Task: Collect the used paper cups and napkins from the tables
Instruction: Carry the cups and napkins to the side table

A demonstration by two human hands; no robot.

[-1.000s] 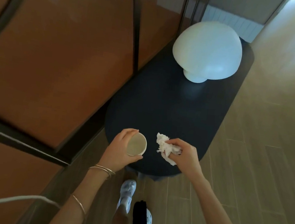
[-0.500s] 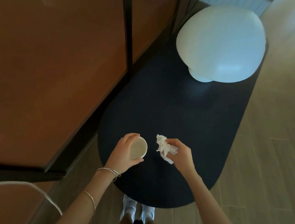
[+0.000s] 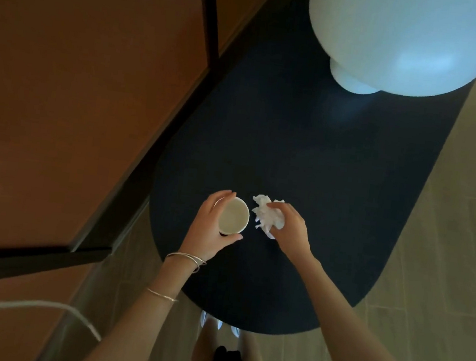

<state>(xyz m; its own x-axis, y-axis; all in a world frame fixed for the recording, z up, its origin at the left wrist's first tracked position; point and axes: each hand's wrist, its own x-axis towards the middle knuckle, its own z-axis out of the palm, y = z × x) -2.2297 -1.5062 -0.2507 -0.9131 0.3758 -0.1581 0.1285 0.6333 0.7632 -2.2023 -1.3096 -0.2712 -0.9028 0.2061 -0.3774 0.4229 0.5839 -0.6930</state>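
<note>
A white paper cup [image 3: 233,220], seen from above and looking empty, is gripped by my left hand [image 3: 210,230], fingers curled round its side. Just to its right, my right hand [image 3: 290,231] is closed on a crumpled white napkin [image 3: 265,217], which sticks out past my fingertips toward the cup. Both hands are over the near half of a dark oval table [image 3: 306,164]. I cannot tell whether the cup and napkin rest on the tabletop or are lifted off it.
A large white mushroom-shaped lamp [image 3: 401,35] stands at the table's far end. An orange-brown wall with black frames [image 3: 208,13] runs along the left. A white cable [image 3: 38,306] curves at lower left. Wood-look floor [image 3: 462,235] lies to the right; my shoes show below the table.
The view has moved forward over the table, so the lamp looms larger and closer. My hands have kept their grips on the cup and the napkin, staying side by side.
</note>
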